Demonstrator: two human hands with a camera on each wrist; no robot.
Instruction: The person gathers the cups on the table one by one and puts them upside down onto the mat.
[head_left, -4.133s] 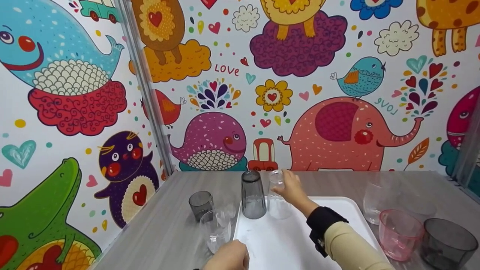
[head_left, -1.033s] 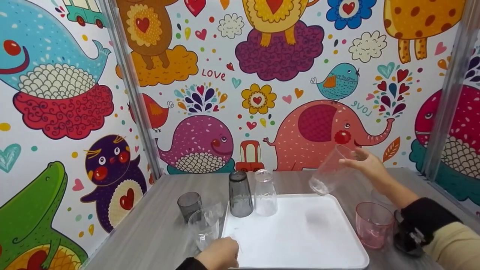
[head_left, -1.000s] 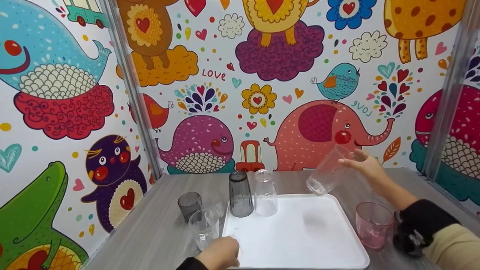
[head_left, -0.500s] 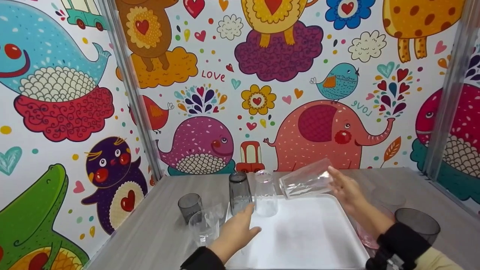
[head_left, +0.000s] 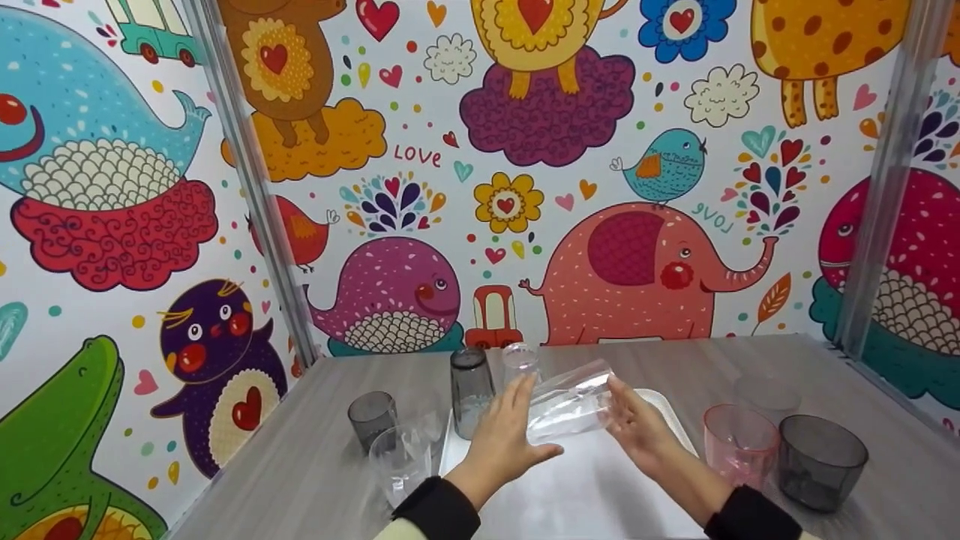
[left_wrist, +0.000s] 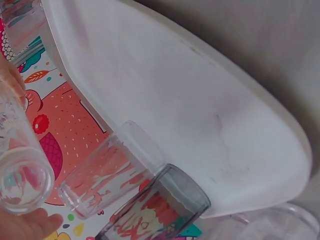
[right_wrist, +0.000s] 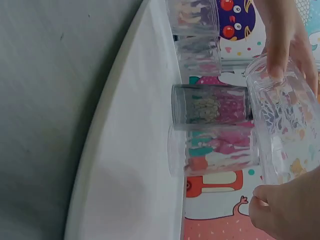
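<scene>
A clear drinking glass (head_left: 570,401) lies nearly sideways in the air above the white tray (head_left: 555,510). My right hand (head_left: 645,431) grips it at its right end. At the other end is my left hand (head_left: 499,442), fingers extended and thumb spread, right at the glass in the head view. The right wrist view shows the left thumb (right_wrist: 277,62) overlapping the glass. Two tall glasses stand upside down at the tray's back left: a smoky grey one (head_left: 471,390) and a clear one (head_left: 520,360), the latter partly hidden behind my left hand.
Left of the tray are a short grey glass (head_left: 372,416) and a clear cup (head_left: 397,465). On its right stand a pink cup (head_left: 739,442), a wide dark cup (head_left: 821,461) and a faint clear one (head_left: 765,394). A patterned wall (head_left: 510,285) rises behind the table.
My right hand has let go of the upside-down clear glass, picked up another clear glass and brought it leftward, tipping it sideways. My left hand has risen from the tray's edge to it.
</scene>
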